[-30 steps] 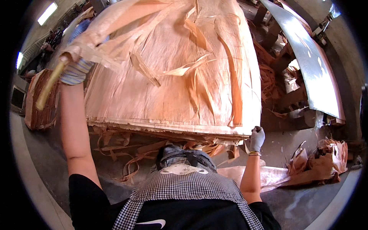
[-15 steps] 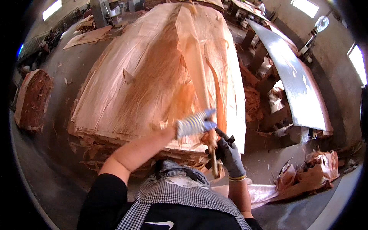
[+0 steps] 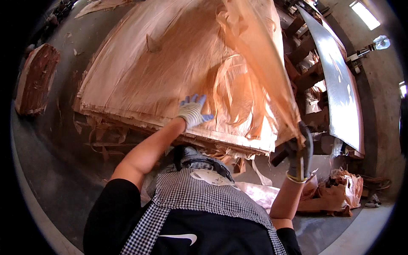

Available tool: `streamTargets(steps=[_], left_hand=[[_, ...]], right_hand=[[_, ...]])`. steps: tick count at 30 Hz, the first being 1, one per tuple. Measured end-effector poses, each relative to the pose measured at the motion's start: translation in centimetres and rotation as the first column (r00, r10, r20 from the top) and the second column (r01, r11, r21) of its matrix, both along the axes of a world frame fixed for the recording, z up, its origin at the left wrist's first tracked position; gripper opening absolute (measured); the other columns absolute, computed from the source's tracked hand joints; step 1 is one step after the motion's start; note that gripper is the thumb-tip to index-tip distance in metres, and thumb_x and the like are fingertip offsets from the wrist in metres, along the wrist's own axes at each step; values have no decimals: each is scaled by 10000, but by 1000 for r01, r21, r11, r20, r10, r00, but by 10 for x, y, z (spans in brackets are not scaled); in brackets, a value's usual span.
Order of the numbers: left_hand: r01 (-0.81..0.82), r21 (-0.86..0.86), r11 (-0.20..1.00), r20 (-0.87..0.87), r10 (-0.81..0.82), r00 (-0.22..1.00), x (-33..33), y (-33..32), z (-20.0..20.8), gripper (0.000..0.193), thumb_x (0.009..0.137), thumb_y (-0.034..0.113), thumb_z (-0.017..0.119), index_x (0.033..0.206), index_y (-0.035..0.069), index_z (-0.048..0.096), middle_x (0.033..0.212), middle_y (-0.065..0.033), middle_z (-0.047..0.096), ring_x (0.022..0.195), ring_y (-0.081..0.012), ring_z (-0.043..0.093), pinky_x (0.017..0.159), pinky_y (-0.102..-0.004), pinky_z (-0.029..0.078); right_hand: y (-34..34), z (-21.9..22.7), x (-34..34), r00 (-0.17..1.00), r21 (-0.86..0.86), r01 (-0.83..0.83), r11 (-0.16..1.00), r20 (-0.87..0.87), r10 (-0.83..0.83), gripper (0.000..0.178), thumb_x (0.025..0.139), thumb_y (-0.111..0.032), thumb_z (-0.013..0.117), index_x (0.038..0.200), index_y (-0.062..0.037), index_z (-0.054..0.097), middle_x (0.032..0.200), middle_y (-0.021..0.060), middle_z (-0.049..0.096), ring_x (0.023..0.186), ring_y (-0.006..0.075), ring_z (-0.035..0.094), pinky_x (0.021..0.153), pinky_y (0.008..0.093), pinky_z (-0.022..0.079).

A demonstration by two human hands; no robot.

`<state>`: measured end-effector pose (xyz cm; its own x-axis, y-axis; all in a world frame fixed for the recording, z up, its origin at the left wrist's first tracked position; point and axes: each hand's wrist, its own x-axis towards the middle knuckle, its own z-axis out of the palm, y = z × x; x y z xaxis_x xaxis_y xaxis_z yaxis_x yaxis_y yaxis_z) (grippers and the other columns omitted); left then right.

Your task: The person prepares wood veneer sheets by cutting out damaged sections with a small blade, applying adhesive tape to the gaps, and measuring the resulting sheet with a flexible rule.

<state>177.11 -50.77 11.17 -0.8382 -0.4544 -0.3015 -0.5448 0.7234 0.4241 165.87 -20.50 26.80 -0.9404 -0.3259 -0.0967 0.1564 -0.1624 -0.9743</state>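
Note:
A broad stack of thin wood veneer sheets lies in front of me, its near edge ragged. My left hand, in a white and blue striped glove, rests on the top sheet close to that edge, fingers spread, holding nothing. Beyond the stack's near right corner, my right hand in a dark grey glove grips the gathered end of a long loose veneer strip. The strip slants up and away across the right side of the stack. A thin stick-like piece also shows along the right palm; its kind is unclear.
Right of the stack stands a long shiny metal sheet on supports. A torn veneer bundle lies on the floor at lower right. At far left is a reddish-brown bundle. Scraps hang below the stack's near edge.
My right hand has moved right, pulling the strip's end past the stack's corner. My left hand has left the strip and now lies flat on the sheet. The view has tilted down.

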Motion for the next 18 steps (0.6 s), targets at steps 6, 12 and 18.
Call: streamTargets(steps=[6,12,18], left_hand=[[183,-87,979,137,-170,976,3,22,-28,694,786,507,635,1388,240,416,1526,-199,179,1404,-440,104,1104,-596,143],[152,-22,988,87,-150,985,3,-10,-29,529,821,448,597,1231,115,558,1159,-150,596,1044,-312,588,852,-410,483],[131,-288,948,57,-120,991,11,35,-11,586,793,500,595,1219,100,548,1165,-107,543,1134,-286,503,866,-513,427]], right_hand=[[6,42,-22,949,-178,-259,949,-231,215,470,927,-263,538,1334,-45,451,807,68,642,591,142,627,520,264,552],[-25,46,22,964,-138,-255,957,-114,240,502,910,-254,563,1338,-38,413,984,126,621,736,206,649,609,320,572],[-90,56,64,944,154,-154,976,315,99,327,913,-214,572,1203,-69,529,809,11,563,576,78,517,468,224,421]])
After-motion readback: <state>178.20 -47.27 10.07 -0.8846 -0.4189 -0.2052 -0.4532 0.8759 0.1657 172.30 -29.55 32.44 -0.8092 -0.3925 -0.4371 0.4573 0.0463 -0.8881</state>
